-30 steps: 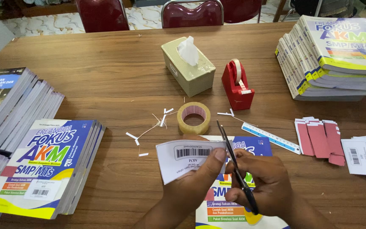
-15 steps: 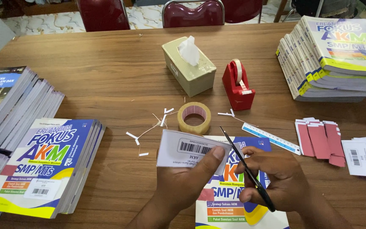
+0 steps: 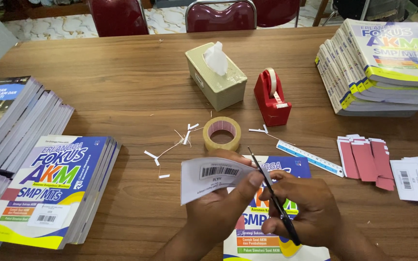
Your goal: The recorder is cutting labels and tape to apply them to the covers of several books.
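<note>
My left hand (image 3: 221, 210) pinches a white paper sheet with a barcode label (image 3: 211, 176), thumb on top at its right edge. My right hand (image 3: 306, 212) grips black scissors (image 3: 274, 198), whose blades point up and away and meet the sheet's right edge. Both hands hover over a blue and yellow workbook (image 3: 272, 237) lying on the wooden table (image 3: 122, 92).
A roll of brown tape (image 3: 222, 133), a red tape dispenser (image 3: 272, 98), a tissue box (image 3: 216, 76), a ruler (image 3: 308, 157) and paper scraps (image 3: 170, 147) lie ahead. Red slips (image 3: 364, 157) and barcode labels (image 3: 417, 179) sit right. Book stacks stand left (image 3: 49, 188) and far right (image 3: 388, 63).
The barcode sheet has slid leftward in my left hand. The scissors have tilted and shifted slightly right along the sheet's right edge.
</note>
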